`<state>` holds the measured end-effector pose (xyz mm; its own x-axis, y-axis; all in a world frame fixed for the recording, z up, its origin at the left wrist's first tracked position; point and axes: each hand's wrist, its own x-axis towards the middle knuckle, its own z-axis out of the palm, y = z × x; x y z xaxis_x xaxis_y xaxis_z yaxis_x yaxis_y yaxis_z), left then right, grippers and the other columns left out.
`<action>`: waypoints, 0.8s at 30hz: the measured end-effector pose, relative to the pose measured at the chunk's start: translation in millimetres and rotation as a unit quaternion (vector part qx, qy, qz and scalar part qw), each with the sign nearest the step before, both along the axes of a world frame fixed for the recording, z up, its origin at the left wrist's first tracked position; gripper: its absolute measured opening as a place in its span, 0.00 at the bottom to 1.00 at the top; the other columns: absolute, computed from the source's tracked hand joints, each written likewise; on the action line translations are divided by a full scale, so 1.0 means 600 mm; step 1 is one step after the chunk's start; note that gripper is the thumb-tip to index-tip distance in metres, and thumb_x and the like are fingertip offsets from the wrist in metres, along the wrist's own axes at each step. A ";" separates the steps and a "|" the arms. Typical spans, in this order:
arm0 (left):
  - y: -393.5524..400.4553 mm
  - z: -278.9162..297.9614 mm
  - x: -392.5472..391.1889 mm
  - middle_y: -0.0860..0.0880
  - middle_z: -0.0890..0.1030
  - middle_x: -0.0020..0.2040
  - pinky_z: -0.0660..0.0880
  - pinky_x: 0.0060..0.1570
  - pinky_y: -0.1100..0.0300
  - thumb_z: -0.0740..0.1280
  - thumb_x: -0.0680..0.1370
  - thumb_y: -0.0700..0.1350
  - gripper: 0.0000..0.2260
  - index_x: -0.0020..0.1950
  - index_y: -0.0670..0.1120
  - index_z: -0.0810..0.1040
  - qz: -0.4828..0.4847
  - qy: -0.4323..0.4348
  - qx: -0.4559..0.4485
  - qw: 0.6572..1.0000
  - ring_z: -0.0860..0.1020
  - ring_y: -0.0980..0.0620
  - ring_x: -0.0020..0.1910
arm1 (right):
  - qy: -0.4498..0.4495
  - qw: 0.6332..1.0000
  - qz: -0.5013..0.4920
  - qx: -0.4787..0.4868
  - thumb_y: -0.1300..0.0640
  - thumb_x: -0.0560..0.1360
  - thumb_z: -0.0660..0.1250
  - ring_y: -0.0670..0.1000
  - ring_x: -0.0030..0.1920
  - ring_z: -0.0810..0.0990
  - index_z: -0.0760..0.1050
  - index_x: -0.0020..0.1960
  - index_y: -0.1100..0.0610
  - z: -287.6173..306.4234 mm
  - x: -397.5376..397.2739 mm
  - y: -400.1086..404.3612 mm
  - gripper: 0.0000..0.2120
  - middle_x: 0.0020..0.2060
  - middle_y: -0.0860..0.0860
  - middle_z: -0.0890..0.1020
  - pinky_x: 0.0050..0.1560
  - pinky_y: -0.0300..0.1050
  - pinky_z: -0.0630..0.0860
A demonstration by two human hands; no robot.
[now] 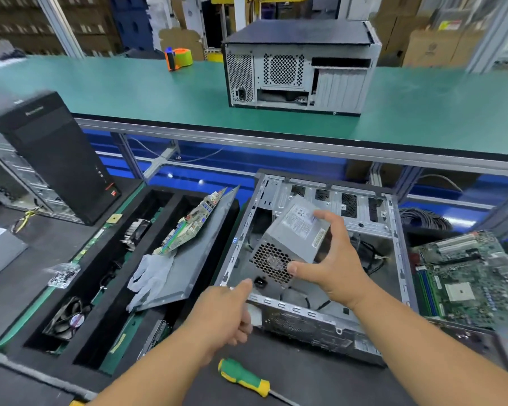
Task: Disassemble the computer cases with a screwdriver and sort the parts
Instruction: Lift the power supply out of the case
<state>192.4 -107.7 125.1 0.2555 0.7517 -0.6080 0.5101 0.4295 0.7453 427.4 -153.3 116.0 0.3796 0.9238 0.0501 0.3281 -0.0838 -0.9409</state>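
Head view: one wide look down at a dark work surface (320, 376), with a green-topped bench (129, 83) beyond.
Open case: bare grey metal computer chassis (393, 259) lying on its side, cavity facing up, in front of the person.
Power supply: grey metal box with a honeycomb fan grille and printed label (294, 238), tilted, lifted above the chassis cavity.
Right hand (332, 259): fingers over the box's top edge, thumb on the grille face, gripping it.
Left hand (226, 315): just below and left of the box, forefinger stretched toward the chassis rim near it, other fingers curled, holding nothing.
Screwdriver: green and yellow handled tool (244, 378) lying on the work surface between the forearms, untouched.
Left of chassis: black foam tray (100, 317) holding a tilted green circuit board (188, 224), a grey side panel (194, 259) and a white glove (150, 276).
Right of chassis: second green motherboard (464, 276).
Bench: closed silver-backed case (299, 68).
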 end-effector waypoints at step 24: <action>0.012 0.178 0.129 0.35 0.83 0.61 0.84 0.51 0.43 0.66 0.70 0.72 0.41 0.72 0.44 0.74 -0.034 -0.317 -0.125 0.939 0.85 0.36 0.56 | 0.642 0.718 -0.163 0.214 0.44 0.68 0.77 0.68 0.64 0.78 0.73 0.70 0.59 0.187 -0.004 -0.094 0.36 0.64 0.64 0.78 0.58 0.67 0.79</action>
